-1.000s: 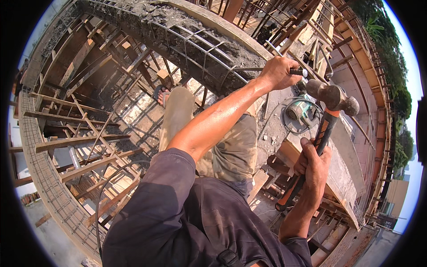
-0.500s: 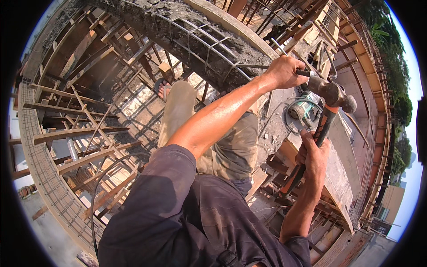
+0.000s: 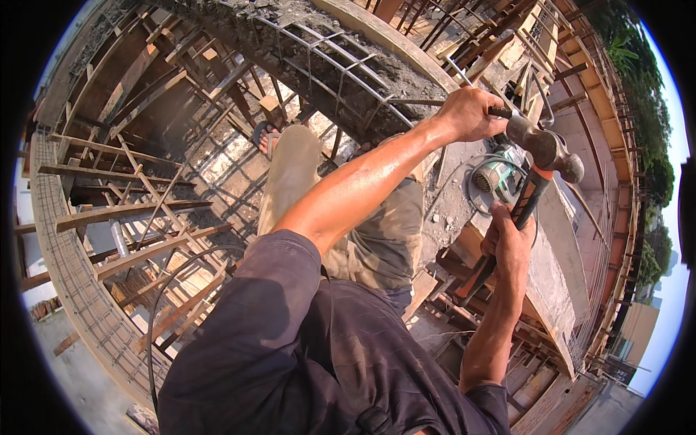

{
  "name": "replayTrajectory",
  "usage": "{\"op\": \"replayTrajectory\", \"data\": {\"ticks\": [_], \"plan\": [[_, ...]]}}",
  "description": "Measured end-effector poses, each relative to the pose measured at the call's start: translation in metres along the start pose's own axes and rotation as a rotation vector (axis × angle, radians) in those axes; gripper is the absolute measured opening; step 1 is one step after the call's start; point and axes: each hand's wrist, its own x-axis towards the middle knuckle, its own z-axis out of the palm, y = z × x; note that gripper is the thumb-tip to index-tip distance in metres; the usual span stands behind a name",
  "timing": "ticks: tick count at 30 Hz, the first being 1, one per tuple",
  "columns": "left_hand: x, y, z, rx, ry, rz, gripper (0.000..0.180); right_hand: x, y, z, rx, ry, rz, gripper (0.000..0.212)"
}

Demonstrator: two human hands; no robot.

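Striking step: the left hand (image 3: 475, 116) gripped a chisel-like rod (image 3: 418, 102); the right hand (image 3: 510, 243) clasped a hammer (image 3: 545, 149), its contact uncertain. A clean blow seemingly called for steady alignment.

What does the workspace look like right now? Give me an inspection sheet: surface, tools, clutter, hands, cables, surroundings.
Surface: rough, broken concrete with exposed rebar.
Tools: dark metal rod, its far end toward the concrete; hammer with its head by the rod's near end, contact unclear.
Clutter: loose rubble; teal power tool lying beyond the right hand.
Hands: left hand grips the rod; right grips the hammer handle.
Cables: dark cable at lower left.
Surroundings: timber framework, trees at right.
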Motion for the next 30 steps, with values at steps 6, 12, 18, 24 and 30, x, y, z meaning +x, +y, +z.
{"op": "replayTrajectory", "data": {"ticks": [6,12,18,24,30], "plan": [[0.014,0.0,0.014,0.073,-0.065,-0.062,0.026,-0.032,-0.005,-0.014,0.135,0.045,0.04,0.029],[-0.007,-0.015,0.104,0.197,-0.377,-0.036,0.039,-0.044,-0.021,-0.035,0.193,0.138,-0.045,0.033],[0.005,0.004,0.082,0.119,0.258,-0.039,0.051,-0.067,0.011,-0.055,0.26,0.194,-0.033,0.029],[0.021,0.009,0.06,0.016,0.503,0.042,0.051,-0.071,0.022,-0.05,0.273,0.177,-0.044,0.026],[0.029,-0.012,0.058,0.129,0.34,0.206,0.029,-0.06,0.032,-0.042,0.298,0.091,-0.004,0.022]]}}
